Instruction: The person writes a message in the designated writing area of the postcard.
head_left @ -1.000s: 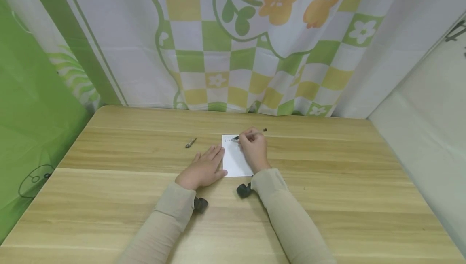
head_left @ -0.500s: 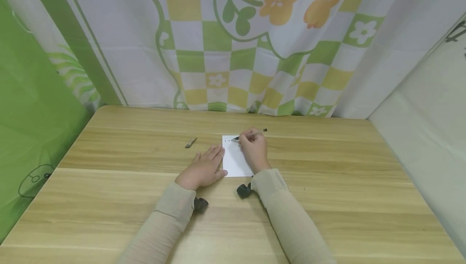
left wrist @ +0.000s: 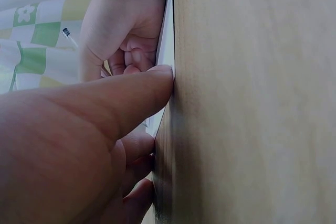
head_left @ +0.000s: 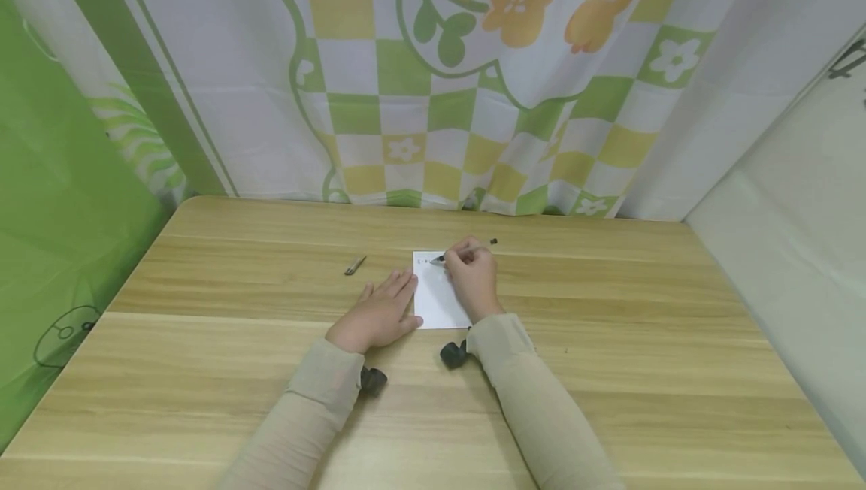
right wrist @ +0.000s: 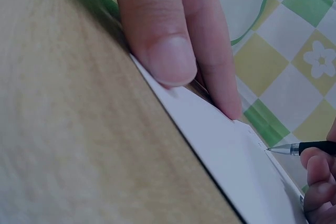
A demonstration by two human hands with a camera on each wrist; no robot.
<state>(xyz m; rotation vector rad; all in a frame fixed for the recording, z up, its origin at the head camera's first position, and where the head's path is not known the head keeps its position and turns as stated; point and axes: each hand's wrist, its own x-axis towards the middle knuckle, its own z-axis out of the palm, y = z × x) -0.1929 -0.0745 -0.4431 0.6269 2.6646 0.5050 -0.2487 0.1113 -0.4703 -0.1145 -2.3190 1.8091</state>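
Two hands (head_left: 376, 316) (head_left: 473, 281), white paper (head_left: 436, 302) between them; pen (right wrist: 300, 148) pinched in the right.

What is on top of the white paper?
The left hand rests its thumb on the paper; the right hand, holding a pen, covers part of its right side. Small dark marks show near its far edge. Anything beneath the hands is hidden.

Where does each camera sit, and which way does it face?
Head: on the head, facing forward and down at the table, paper and curtain; left hand, right hand and sleeves show.
Left wrist: on that wrist, facing the paper's edge; left hand large in front, right hand beyond.
Right wrist: on that wrist, facing across the paper; left thumb at top, right hand with pen at right.
Wrist views share hands, paper, pen, curtain.
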